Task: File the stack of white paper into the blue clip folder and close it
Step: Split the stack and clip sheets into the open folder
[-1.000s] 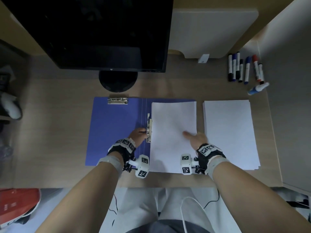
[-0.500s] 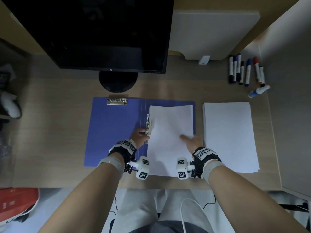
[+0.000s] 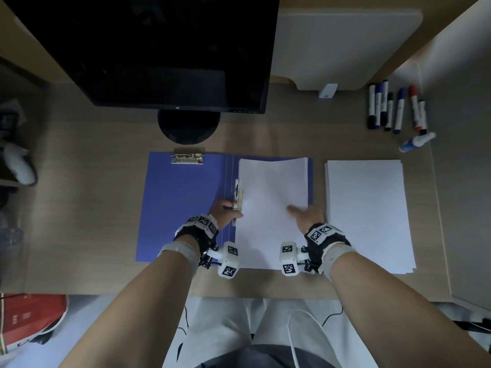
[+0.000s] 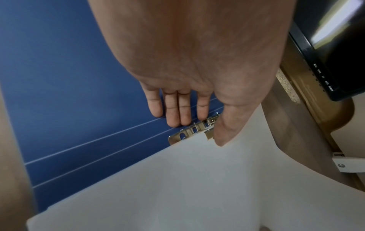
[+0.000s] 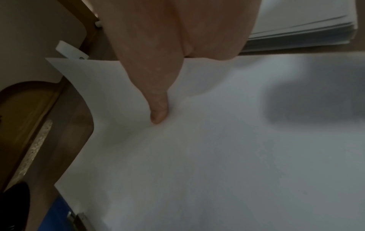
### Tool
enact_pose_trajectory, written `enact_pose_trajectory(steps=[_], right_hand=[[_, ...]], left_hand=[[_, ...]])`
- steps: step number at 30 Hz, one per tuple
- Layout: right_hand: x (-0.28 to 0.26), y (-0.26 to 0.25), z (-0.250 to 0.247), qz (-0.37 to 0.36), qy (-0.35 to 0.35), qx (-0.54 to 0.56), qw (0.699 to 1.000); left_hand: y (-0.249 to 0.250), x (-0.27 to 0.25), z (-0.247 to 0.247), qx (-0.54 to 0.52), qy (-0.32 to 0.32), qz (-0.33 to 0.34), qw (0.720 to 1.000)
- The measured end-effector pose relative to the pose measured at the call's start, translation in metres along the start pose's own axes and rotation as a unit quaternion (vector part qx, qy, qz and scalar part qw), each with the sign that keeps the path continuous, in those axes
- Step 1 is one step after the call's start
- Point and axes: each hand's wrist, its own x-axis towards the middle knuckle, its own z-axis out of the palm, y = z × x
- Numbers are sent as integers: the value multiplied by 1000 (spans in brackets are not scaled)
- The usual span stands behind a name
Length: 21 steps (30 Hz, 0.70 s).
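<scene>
Setting: office desk. Evidence: wood-grain desktop [image 3: 79, 208] with a dark monitor [image 3: 148, 49] on a round black stand [image 3: 188, 128] at the far edge. Whiteboard markers [image 3: 393, 110] lie grouped at far right. A second stack of white paper [image 3: 369, 213] lies to the right. An open blue folder [image 3: 180, 208] with metal clips lies in the centre.

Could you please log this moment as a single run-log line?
left hand: holding spine clip open | right hand: pinching paper stack, sliding edge toward clip | blue clip folder: open
</scene>
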Motion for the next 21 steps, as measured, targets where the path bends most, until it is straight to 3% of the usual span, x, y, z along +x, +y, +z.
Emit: enact_pose_trajectory(steps=[6,21], right_hand=[[1,-10,1,13,-3,-43,999],[5,-13,3,20,19,-44,999]], left_hand=[[-15,25,0,-26,-11,-19,999],[-7,12,0,-24,-12,-11,1000]])
